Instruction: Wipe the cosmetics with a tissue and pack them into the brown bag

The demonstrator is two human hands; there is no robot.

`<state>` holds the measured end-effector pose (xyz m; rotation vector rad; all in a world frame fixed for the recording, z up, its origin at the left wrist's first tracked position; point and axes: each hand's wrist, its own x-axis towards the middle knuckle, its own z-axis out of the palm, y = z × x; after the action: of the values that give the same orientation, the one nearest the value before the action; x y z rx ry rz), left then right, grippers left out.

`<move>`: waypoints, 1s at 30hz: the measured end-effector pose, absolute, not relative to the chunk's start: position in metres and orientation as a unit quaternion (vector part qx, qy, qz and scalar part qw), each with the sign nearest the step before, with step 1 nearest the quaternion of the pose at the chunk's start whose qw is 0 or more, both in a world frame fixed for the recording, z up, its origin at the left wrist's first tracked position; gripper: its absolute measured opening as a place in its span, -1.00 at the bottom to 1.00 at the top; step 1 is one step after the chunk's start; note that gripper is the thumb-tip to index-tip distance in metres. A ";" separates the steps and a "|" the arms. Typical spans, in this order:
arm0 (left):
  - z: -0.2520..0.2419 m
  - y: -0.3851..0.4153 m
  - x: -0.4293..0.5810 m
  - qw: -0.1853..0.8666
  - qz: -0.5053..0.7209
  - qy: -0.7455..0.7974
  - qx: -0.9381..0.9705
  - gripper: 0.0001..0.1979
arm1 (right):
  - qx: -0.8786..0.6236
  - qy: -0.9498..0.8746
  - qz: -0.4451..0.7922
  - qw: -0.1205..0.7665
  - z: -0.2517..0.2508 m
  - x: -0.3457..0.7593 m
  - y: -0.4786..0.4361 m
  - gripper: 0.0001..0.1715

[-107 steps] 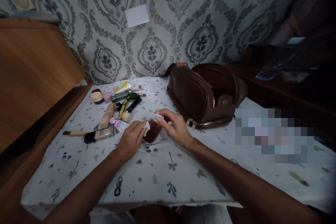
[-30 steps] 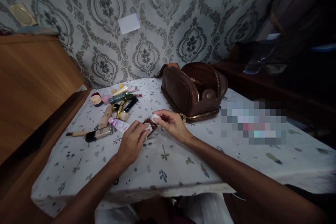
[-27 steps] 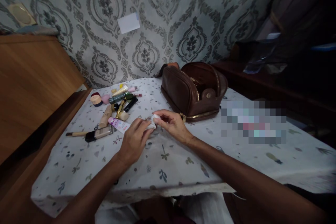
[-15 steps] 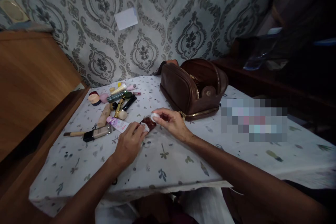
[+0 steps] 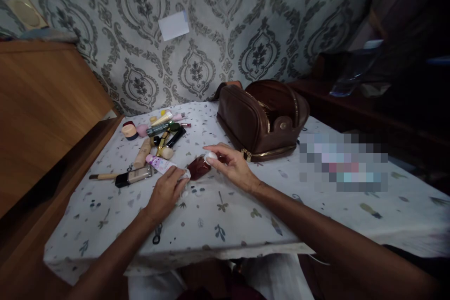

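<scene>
A small dark reddish-brown bottle [image 5: 198, 168] lies tilted on the table between my two hands. At its upper right end is a round white cap [image 5: 210, 157], pinched by the thumb and fingers of my right hand [image 5: 235, 166]. My left hand [image 5: 165, 193] is closed at the bottle's other end, on a small whitish piece [image 5: 185, 175] whose kind I cannot make out. Just beyond my left fingers lies a pink and white tube [image 5: 160, 164] with a purple cartoon print.
At left lie a foundation bottle [image 5: 133, 176], a wooden-handled brush [image 5: 102, 176], a beige tube [image 5: 142, 152] and several other cosmetics. A brown leather toiletry bag [image 5: 260, 122] stands unzipped at the back. Right of it is a blurred-out patch [image 5: 344, 164].
My left hand has shifted left and toward me with the whitish piece, uncovering more of the brown bottle. My right hand stays on the white cap. The view has shifted slightly.
</scene>
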<state>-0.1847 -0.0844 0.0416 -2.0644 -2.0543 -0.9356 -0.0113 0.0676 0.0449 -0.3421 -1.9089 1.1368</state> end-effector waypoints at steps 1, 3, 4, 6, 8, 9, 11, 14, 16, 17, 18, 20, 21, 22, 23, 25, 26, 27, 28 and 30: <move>0.042 -0.084 -0.184 0.037 -0.306 -0.673 -0.672 -0.88 | -0.133 -0.769 0.451 0.434 0.046 -0.011 0.067 -0.65; 0.043 -0.085 -0.181 0.030 -0.303 -0.678 -0.670 -0.88 | -0.130 -0.769 0.448 0.438 0.049 -0.010 0.065 -0.66; 0.044 -0.085 -0.179 0.027 -0.302 -0.678 -0.670 -0.88 | -0.132 -0.766 0.448 0.441 0.050 -0.010 0.065 -0.66; 0.047 -0.084 -0.174 0.022 -0.304 -0.671 -0.676 -0.88 | -0.137 -0.761 0.448 0.448 0.052 -0.009 0.063 -0.66; 0.053 -0.083 -0.166 0.024 -0.318 -0.658 -0.682 -0.89 | -0.140 -0.759 0.447 0.451 0.054 -0.008 0.062 -0.64; 0.056 -0.082 -0.162 0.028 -0.327 -0.650 -0.685 -0.89 | -0.140 -0.759 0.447 0.451 0.054 -0.007 0.061 -0.63; 0.064 -0.079 -0.154 0.039 -0.345 -0.635 -0.690 -0.90 | -0.135 -0.759 0.450 0.450 0.055 -0.007 0.060 -0.62; 0.075 -0.074 -0.143 0.060 -0.362 -0.614 -0.699 -0.90 | -0.125 -0.757 0.461 0.446 0.056 -0.006 0.059 -0.63; 0.078 -0.070 -0.140 0.071 -0.359 -0.605 -0.707 -0.90 | -0.128 -0.753 0.471 0.441 0.056 -0.006 0.059 -0.63; 0.079 -0.069 -0.139 0.073 -0.354 -0.602 -0.712 -0.91 | -0.132 -0.749 0.478 0.438 0.056 -0.006 0.059 -0.63; 0.078 -0.068 -0.140 0.071 -0.351 -0.602 -0.714 -0.91 | -0.137 -0.745 0.487 0.434 0.055 -0.006 0.059 -0.62; 0.073 -0.067 -0.145 0.057 -0.348 -0.604 -0.715 -0.92 | -0.145 -0.734 0.510 0.424 0.053 -0.006 0.060 -0.60; 0.069 -0.067 -0.148 0.046 -0.347 -0.607 -0.714 -0.92 | -0.148 -0.729 0.519 0.421 0.052 -0.007 0.061 -0.59; 0.066 -0.068 -0.152 0.033 -0.345 -0.612 -0.711 -0.92 | -0.151 -0.725 0.526 0.418 0.052 -0.007 0.061 -0.59; 0.062 -0.069 -0.157 0.020 -0.343 -0.618 -0.707 -0.91 | -0.154 -0.722 0.530 0.416 0.052 -0.007 0.062 -0.59; 0.055 -0.072 -0.166 -0.009 -0.335 -0.632 -0.699 -0.89 | -0.157 -0.726 0.522 0.420 0.053 -0.007 0.063 -0.62; 0.052 -0.073 -0.170 -0.023 -0.332 -0.637 -0.695 -0.89 | -0.152 -0.731 0.514 0.422 0.054 -0.007 0.063 -0.65; 0.050 -0.074 -0.174 -0.035 -0.330 -0.641 -0.692 -0.90 | -0.142 -0.738 0.504 0.425 0.056 -0.007 0.063 -0.67; 0.048 -0.075 -0.177 -0.047 -0.326 -0.644 -0.690 -0.90 | -0.130 -0.746 0.496 0.426 0.058 -0.006 0.063 -0.69; 0.046 -0.076 -0.182 -0.066 -0.322 -0.645 -0.690 -0.92 | -0.108 -0.758 0.493 0.413 0.061 -0.003 0.063 -0.73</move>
<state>-0.1818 -0.0759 0.0460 -2.2623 -2.1160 -1.0578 -0.0034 0.0632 0.0609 -0.2704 -1.9060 1.2400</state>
